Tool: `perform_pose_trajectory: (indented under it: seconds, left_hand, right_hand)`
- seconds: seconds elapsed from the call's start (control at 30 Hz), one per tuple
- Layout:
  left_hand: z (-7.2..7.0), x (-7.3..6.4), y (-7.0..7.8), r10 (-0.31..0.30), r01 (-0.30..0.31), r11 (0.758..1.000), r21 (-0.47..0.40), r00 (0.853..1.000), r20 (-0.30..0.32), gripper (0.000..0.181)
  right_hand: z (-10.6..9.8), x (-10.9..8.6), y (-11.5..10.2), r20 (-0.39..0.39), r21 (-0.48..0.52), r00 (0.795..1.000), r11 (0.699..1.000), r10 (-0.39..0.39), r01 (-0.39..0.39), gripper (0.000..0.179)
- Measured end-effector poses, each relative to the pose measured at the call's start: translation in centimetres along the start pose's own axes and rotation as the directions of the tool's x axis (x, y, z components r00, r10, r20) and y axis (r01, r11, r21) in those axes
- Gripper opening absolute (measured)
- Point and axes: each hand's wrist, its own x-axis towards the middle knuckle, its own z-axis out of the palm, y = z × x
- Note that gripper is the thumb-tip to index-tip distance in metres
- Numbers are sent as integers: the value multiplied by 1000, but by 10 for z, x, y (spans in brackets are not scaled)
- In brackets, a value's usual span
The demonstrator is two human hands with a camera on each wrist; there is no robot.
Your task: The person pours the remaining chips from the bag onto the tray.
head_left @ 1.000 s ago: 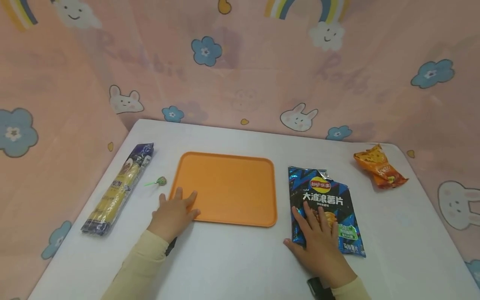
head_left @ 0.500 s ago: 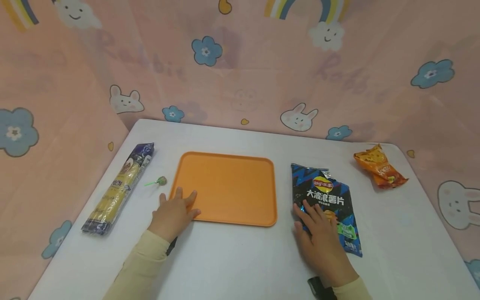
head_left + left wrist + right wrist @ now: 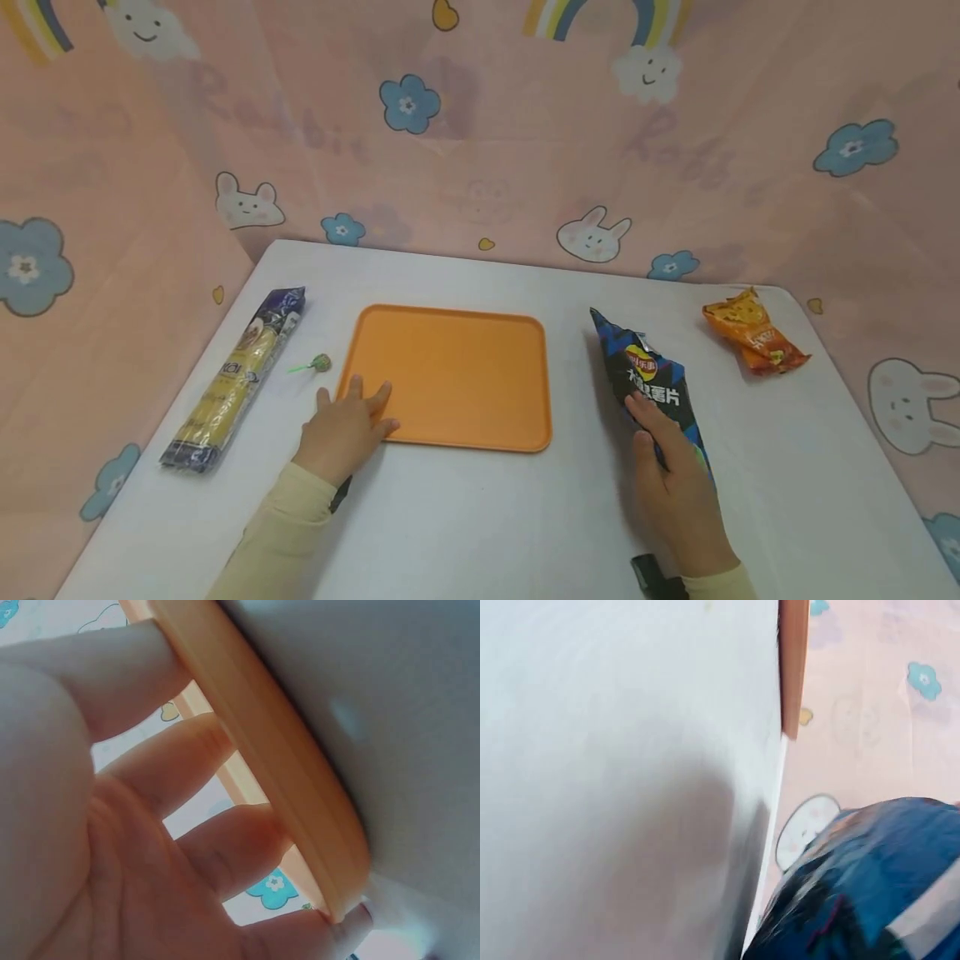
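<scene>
My right hand (image 3: 678, 500) grips a blue and black Lay's potato chip bag (image 3: 651, 367), its thumb on the left side and fingers over the front. The bag is tilted and casts a shadow on the table; its lower part is hidden by the hand. In the right wrist view the bag's blue, crinkled side (image 3: 870, 892) fills the lower right. My left hand (image 3: 345, 433) rests with spread fingers on the near left corner of an orange tray (image 3: 457, 375). The left wrist view has the fingers touching the tray's rim (image 3: 285, 765).
Left of the tray lies a lollipop (image 3: 321, 362) with a green stick. Farther left is a long pack of what looks like dry noodles (image 3: 236, 379). A small orange snack bag (image 3: 757, 333) lies at the far right of the white table (image 3: 465, 525). Patterned pink cloth (image 3: 487, 150) stands behind.
The right hand, spread flat on the chip bag earlier, has closed round it. The bag has narrowed and tilted up off the table on its left side. The left hand has stayed on the tray.
</scene>
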Motion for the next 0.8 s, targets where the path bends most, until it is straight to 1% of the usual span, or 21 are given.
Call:
perform_pose_trajectory:
  seconds: [0.07, 0.13, 0.2, 0.27, 0.33, 0.5, 0.57, 0.67, 0.8]
  left_hand:
    - [0, 0, -1, 13, -13, 1000, 5, 1000, -12, 60]
    - [-1, -1, -1, 22, -22, 1000, 6, 1000, -18, 60]
    - [-1, -1, -2, 27, -27, 1000, 2, 999, -21, 60]
    - [-1, -1, -1, 31, -31, 1000, 0, 999, -24, 60]
    - [-1, -1, -1, 30, -30, 1000, -3, 999, -24, 60]
    - [-1, -1, -2, 36, -36, 999, -7, 999, -26, 59]
    - [-1, 0, -3, 41, -41, 999, -6, 999, -25, 60]
    - [-1, 0, -4, 53, -53, 999, -4, 998, -26, 63]
    - [-1, 2, -4, 77, -77, 997, -4, 997, -29, 66]
  right_hand:
    - [-4, 0, 2, -82, 34, 996, 998, -41, 44, 42]
    - [-7, 0, 5, -140, 67, 987, 994, -79, 89, 42]
    - [-12, 1, 8, -175, 103, 978, 985, -116, 136, 41]
    - [-17, 1, 9, -192, 136, 974, 980, -120, 147, 41]
    - [-23, 2, 7, -191, 177, 978, 977, -88, 122, 41]
    - [-33, 6, -8, -148, 227, 988, 974, 43, -8, 44]
    - [-34, 8, -15, -133, 243, 988, 969, 77, -43, 45]
    - [-34, 11, -23, -114, 294, 989, 954, 94, -57, 48]
    - [-31, 18, -35, -104, 390, 993, 921, 51, -7, 49]
